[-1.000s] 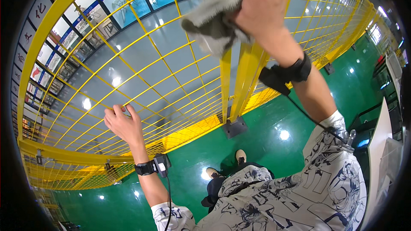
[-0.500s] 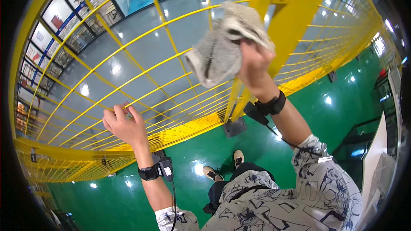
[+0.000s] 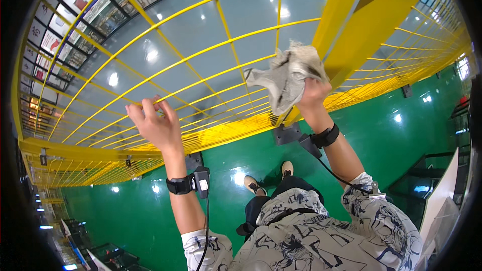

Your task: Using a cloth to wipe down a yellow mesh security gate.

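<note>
A crumpled, greyish-white knitted cloth (image 3: 287, 78) is bunched in my right hand (image 3: 315, 93), whose fingers are closed on it. The cloth lies against or just in front of the yellow wire mesh, beside the thick yellow fence post (image 3: 369, 35); whether it touches the post I cannot tell. My left hand (image 3: 156, 125) is at the yellow wire fence (image 3: 201, 52), fingers curled at one of its horizontal wires. Part of its fingertips is hidden behind the wire. Each wrist wears a black strap with a small box and cable.
The fence's yellow bottom rail (image 3: 221, 138) runs across, with a dark foot plate (image 3: 287, 134) below the post. Green floor (image 3: 216, 211) lies under my shoes. At the right stands a white panel (image 3: 439, 195). Glass partitions (image 3: 95, 15) line the far grey floor.
My right hand has moved the cloth downward beside the post. The left hand keeps its place on the fence. The whole view has shifted a little.
</note>
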A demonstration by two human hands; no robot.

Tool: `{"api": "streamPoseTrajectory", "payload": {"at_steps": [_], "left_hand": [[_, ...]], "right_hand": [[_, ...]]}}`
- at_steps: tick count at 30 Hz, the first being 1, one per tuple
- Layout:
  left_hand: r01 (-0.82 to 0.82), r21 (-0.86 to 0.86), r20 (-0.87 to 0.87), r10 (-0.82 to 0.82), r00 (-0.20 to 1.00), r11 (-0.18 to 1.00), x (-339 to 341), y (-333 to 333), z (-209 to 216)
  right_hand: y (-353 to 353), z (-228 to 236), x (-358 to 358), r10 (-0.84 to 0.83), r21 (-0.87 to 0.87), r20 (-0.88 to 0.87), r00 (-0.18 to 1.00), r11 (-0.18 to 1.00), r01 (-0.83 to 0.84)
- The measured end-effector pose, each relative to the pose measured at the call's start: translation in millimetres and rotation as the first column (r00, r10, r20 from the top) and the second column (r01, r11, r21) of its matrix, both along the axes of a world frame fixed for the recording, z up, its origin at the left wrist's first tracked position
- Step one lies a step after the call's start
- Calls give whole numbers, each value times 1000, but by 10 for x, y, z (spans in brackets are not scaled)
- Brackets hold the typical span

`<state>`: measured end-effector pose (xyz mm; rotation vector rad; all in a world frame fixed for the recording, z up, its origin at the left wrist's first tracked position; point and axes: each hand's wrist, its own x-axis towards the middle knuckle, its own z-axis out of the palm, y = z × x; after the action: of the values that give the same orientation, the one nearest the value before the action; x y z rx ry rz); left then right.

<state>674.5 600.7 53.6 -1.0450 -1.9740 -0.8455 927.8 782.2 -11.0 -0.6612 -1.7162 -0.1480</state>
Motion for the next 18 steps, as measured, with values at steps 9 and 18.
{"api": "streamPoseTrajectory", "payload": {"at_steps": [9,18], "left_hand": [[40,-14,-8,-40,999,999,-5,-67,33],[-18,-84,12,19,1000,996,48,-20,50]], "right_hand": [[29,-764,107,81,-69,176,981,995,-70],[-232,-2324,281,72,-586,156,985,809,34]]}}
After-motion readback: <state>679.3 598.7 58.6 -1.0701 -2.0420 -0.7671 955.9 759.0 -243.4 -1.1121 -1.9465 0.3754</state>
